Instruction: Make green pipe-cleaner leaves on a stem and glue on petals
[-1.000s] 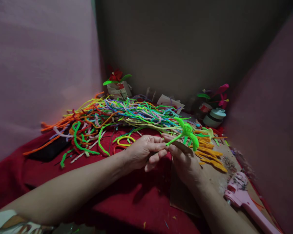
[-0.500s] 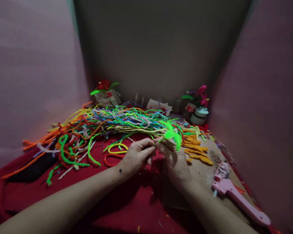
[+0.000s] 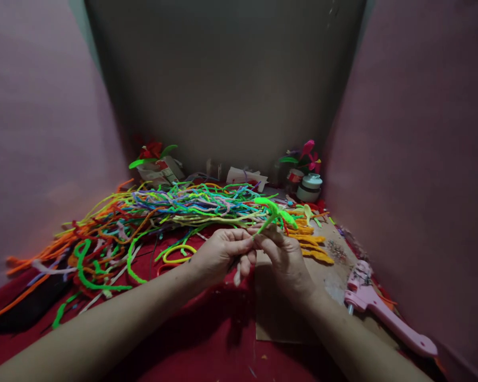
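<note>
A bright green pipe cleaner piece (image 3: 276,212), bent into leaf-like loops with a stem, rises from between my two hands. My right hand (image 3: 284,260) pinches its stem between thumb and fingers. Close against it, my left hand (image 3: 227,252) has thumb and forefinger pressed together at the stem's lower end. A pale strand tip (image 3: 238,276) hangs below my left fingers; what it belongs to is hidden. Just behind my left hand lie scissors with yellow and red handles (image 3: 179,253), partly covered by the wrist.
A big heap of coloured pipe cleaners (image 3: 199,204) spreads across the red cloth (image 3: 207,339). At right, a pink glue gun (image 3: 386,313) and orange pipe cleaner pieces (image 3: 313,246) lie on cardboard (image 3: 279,323). A pale lidded jar (image 3: 309,187) stands behind, near pipe cleaner flowers (image 3: 310,154).
The green piece has turned, so its loops show more from the side and its stem is more visible. The whole view has shifted slightly. Both hands remain together.
</note>
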